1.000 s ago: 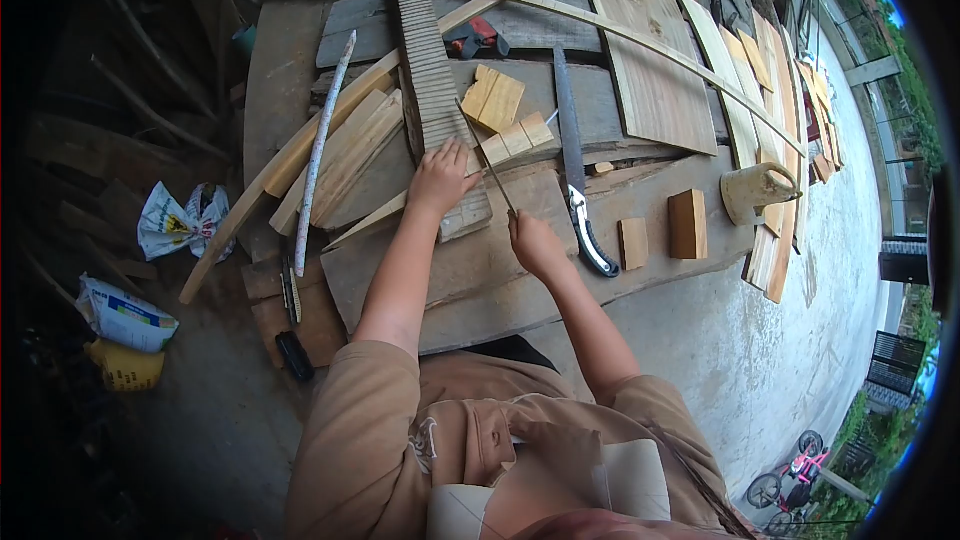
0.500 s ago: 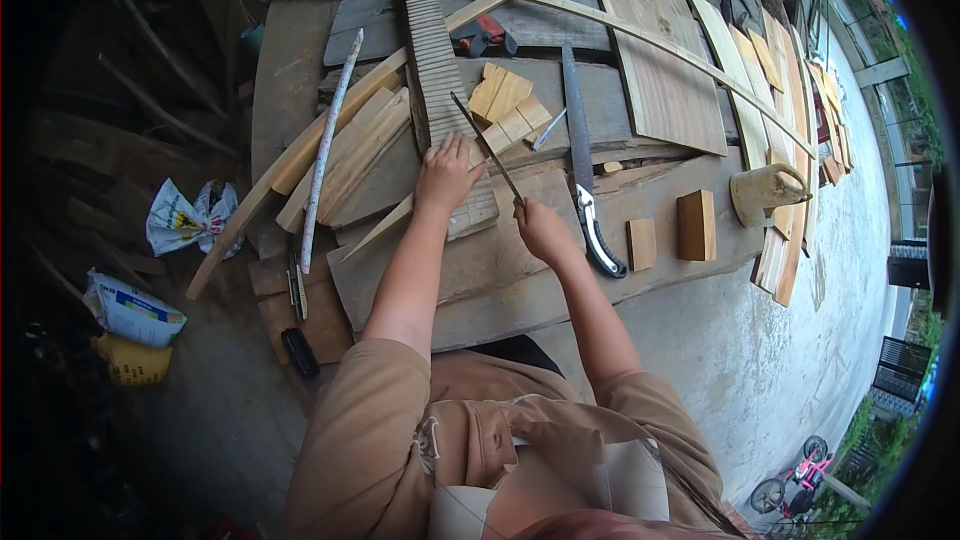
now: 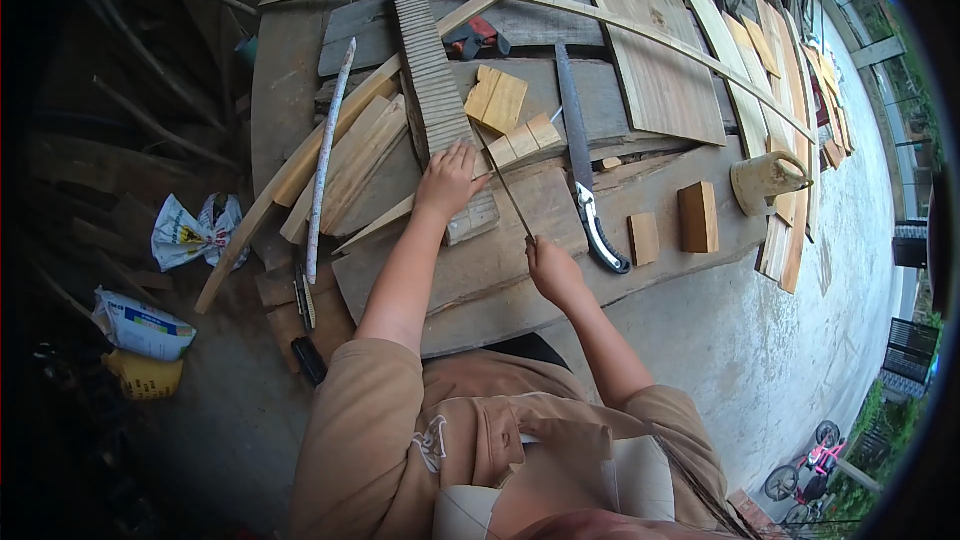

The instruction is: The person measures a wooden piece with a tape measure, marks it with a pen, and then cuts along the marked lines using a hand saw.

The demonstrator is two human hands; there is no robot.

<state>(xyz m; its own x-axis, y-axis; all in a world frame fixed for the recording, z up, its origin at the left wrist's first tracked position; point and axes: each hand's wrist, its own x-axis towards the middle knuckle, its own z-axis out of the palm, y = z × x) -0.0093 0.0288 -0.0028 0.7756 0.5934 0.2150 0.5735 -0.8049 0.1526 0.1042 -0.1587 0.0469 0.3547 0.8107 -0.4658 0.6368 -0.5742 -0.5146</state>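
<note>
A long grooved wooden strip [image 3: 428, 60] lies over the boards of the table. My left hand [image 3: 452, 180] is pressed on its lower part, around the edge of a small marked wood piece [image 3: 527, 138]. My right hand [image 3: 550, 268] is closed on the near end of a thin dark tool [image 3: 513, 202], whose far end reaches the small piece beside my left fingers. Just beyond lies a yellowish block [image 3: 497, 99]. To the right rests a folding saw [image 3: 577, 130] with a black and grey handle.
Two wood blocks [image 3: 699, 218] and a beige jug [image 3: 768, 183] stand at the right. A speckled stick [image 3: 330, 160] and curved wood strips lie at the left. Red-handled pliers [image 3: 476, 38] lie at the back. Plastic bags [image 3: 146, 324] are on the floor.
My right hand has drawn back toward me with the thin tool, whose tip is now lower. The yellowish block beyond looks slightly turned. The whole view has shifted slightly.
</note>
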